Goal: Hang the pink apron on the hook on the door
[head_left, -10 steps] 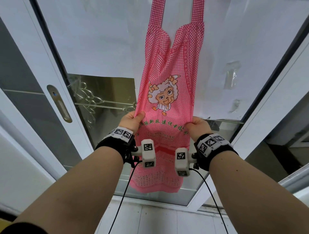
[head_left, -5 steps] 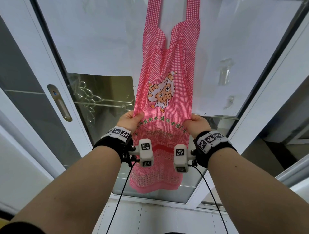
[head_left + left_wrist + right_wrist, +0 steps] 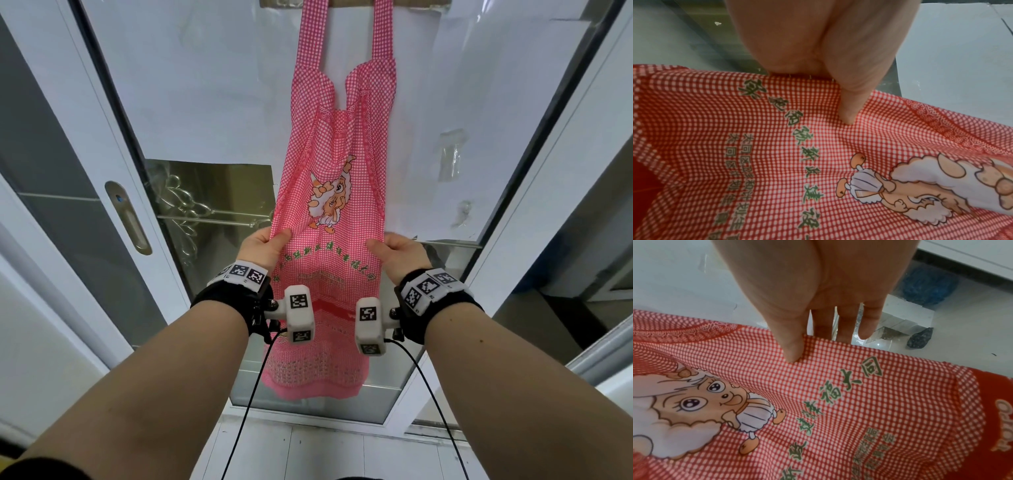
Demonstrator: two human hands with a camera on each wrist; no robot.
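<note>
The pink checked apron (image 3: 337,178) with a cartoon sheep print hangs flat against the white door (image 3: 205,85). Its two straps run up past the top edge of the head view, so the hook is hidden. My left hand (image 3: 265,241) pinches the apron's left edge, thumb on the front of the cloth (image 3: 849,112). My right hand (image 3: 394,246) pinches the right edge the same way, thumb on front (image 3: 791,352), fingers behind. Between my hands the cloth (image 3: 838,402) is held spread at waist height.
A metal door handle (image 3: 128,222) sits on the frame at left. A glass panel (image 3: 212,212) lies behind the apron's lower half. Clear tape patches (image 3: 450,157) stick to the door at right. A blue bundle (image 3: 929,287) lies on the floor beyond.
The view has tilted up, showing more of the straps. Both hands keep their pinch on the apron's edges at about the same place.
</note>
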